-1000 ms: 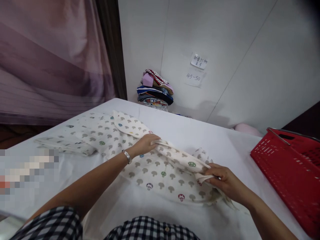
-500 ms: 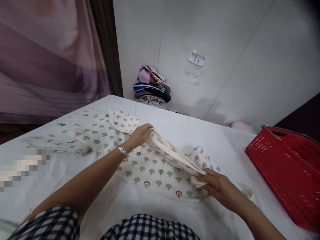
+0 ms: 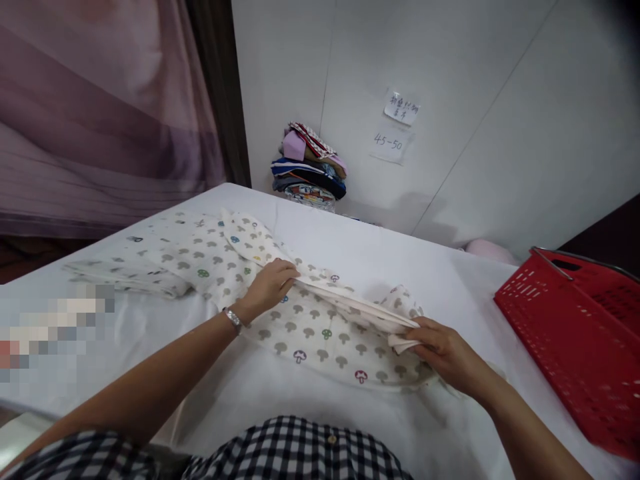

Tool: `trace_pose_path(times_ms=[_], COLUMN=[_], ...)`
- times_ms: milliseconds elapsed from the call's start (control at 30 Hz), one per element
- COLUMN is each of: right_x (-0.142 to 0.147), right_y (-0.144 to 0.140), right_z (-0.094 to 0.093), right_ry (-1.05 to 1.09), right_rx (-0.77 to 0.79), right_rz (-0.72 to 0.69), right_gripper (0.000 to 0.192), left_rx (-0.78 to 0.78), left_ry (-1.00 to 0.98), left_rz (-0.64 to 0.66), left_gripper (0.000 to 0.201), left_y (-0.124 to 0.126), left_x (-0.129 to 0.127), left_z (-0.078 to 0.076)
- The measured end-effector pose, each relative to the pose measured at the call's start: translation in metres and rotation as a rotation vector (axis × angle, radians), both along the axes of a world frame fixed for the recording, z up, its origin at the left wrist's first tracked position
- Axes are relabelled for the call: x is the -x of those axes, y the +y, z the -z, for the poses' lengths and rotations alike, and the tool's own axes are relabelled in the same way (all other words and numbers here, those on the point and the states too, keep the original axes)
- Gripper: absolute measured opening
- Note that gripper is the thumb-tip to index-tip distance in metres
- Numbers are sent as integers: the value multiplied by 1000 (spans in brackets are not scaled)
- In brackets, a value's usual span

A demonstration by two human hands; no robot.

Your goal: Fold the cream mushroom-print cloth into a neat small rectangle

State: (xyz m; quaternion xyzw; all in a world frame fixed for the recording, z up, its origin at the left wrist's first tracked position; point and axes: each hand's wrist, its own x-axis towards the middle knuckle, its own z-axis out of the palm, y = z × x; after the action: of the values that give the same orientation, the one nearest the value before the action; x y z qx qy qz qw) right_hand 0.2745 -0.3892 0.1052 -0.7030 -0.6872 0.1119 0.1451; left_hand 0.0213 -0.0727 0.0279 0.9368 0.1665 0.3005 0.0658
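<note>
At the far left you have one blurred patch (image 3: 55, 333) on the white table (image 3: 390, 267). One mushroom-print garment (image 3: 300, 327) lies spread across the table's middle, reaching from the left edge toward you. Your left hand (image 3: 267, 288) pinches the garment's folded edge near its centre, fingers closed on the cloth, one bracelet (image 3: 231, 319) on that wrist. Behind, against the wall, stands one stack of folded clothes (image 3: 309, 170), with two paper notes (image 3: 397, 123) stuck to the wall beside it. Your right hand (image 3: 445, 350) grips the other end of the same fold, fingers curled tight on it. One red basket (image 3: 575, 340) sits at the right.
</note>
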Motion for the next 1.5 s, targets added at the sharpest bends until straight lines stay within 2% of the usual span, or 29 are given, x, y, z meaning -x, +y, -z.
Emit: trace_pose_path(times_ms=[100, 167, 333, 433, 533, 733, 900, 1033, 1267, 1500], right_x=[0, 1, -1, -3, -3, -3, -6, -9, -9, -6], right_y=[1, 1, 2, 4, 5, 3, 4, 7, 10, 10], right_z=[-4, -6, -9, -10, -12, -15, -13, -12, -14, -17], right_ry=[40, 76, 114, 111, 122, 154, 175, 185, 206, 200], right_rx=[13, 5, -25, -27, -27, -10, -22, -29, -9, -3], right_rz=[0, 12, 44, 33, 29, 37, 61, 72, 72, 88], right_gripper=[23, 23, 22, 22, 21, 21, 22, 21, 21, 21], left_rx=[-103, -101, 24, 88, 74, 37, 155, 239, 190, 164], left_ry=[-69, -73, -5, -38, -79, -39, -105, -110, -3, 51], left_rz=[-156, -188, -131, -133, -133, 4, 43, 1, 135, 155], left_gripper=[24, 24, 23, 22, 21, 14, 16, 12, 18, 23], left_y=[-6, -11, -23, -22, -16, -6, 0, 5, 2, -4], left_x=[-8, -12, -18, -22, -29, -41, -38, -30, -23, -27], left_z=[-3, 0, 21, 27, 27, 28, 29, 30, 37, 41])
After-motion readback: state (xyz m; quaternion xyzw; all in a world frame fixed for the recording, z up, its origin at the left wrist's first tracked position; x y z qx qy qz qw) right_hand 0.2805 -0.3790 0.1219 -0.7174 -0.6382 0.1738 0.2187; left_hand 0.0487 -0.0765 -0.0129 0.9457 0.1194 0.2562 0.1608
